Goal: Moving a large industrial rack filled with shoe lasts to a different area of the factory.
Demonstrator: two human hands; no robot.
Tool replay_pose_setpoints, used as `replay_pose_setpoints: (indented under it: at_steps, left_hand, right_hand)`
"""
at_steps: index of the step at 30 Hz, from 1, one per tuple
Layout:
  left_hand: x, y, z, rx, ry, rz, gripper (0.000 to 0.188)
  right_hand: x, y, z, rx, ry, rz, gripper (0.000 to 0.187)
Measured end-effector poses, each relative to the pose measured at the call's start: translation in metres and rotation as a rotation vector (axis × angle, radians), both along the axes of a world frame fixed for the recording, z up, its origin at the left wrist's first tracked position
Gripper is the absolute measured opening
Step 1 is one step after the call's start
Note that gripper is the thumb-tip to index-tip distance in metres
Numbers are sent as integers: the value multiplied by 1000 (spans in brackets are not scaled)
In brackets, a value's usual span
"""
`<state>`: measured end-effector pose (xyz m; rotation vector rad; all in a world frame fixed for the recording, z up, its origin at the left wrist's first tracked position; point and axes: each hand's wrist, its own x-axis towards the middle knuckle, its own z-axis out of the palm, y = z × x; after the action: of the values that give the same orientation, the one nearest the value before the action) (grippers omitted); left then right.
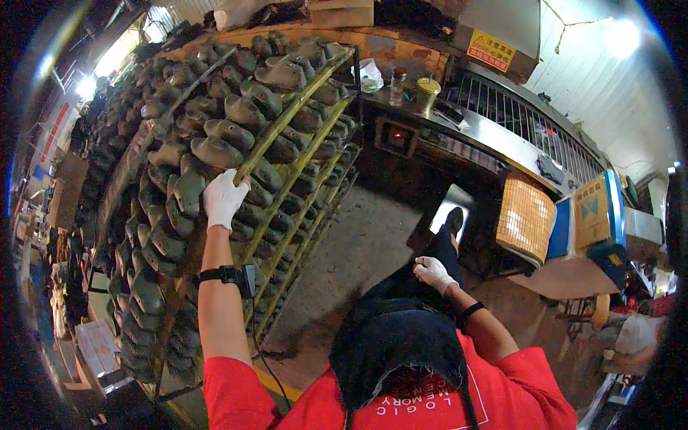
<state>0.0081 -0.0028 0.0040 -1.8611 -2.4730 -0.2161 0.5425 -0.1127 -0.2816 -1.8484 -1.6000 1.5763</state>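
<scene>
My left hand (pixel 224 198), in a white glove, is closed around the near end of a yellow rail (pixel 287 111) on a tall tiered rack. Dark grey, shoe-shaped pieces (pixel 216 152) that look like lasts fill the rack's tiers, several of them right beside that hand. What lies under its fingers is partly hidden. Away from the rack, my right hand (pixel 433 273), also white-gloved, hangs by my thigh with its fingers curled in. Nothing shows in it.
A metal bench with a grille (pixel 516 107) runs along the far right, with a yellow cup (pixel 427 96) and a jar (pixel 398 86) on it. A chair with a slatted mat (pixel 525 218) and cardboard box (pixel 596 209) stand to the right. Concrete floor (pixel 358 229) lies between.
</scene>
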Motion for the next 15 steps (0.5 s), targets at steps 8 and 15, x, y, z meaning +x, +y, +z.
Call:
replay_pose_setpoints:
  at_steps: [8,15]
  left_hand:
    - [0,0,-2,63,-1,-47,50]
    - [1,-2,0,59,23,-23,53]
  right_hand:
    - [-5,0,1,198,-32,45,21]
    - [-5,8,22,151,-64,77,35]
